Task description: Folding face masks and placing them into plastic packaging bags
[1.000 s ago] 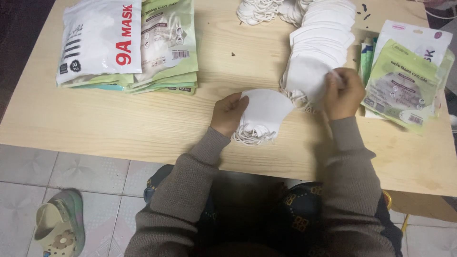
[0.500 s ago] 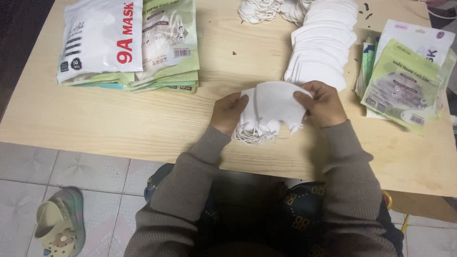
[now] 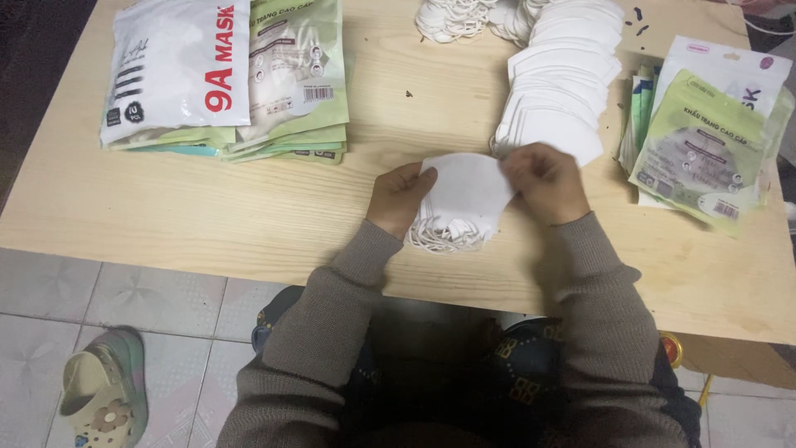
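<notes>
A small stack of white folded face masks (image 3: 464,199) with dangling ear loops rests on the wooden table (image 3: 249,207) near its front edge. My left hand (image 3: 400,197) grips the stack's left side. My right hand (image 3: 543,181) pinches its right side, laying the top mask flat. Just behind my right hand a long fanned row of white masks (image 3: 560,83) runs toward the back of the table.
Flat mask pouches, white on green, are piled at the back left (image 3: 224,79). More green and white pouches (image 3: 705,133) lie at the right edge. A heap of loose ear loops (image 3: 452,18) sits at the back. A sandal (image 3: 104,394) lies on the tiled floor.
My right hand took a mask off the fanned row and brought it left onto the small stack. Both hands now hold that stack, slightly farther from the table's edge.
</notes>
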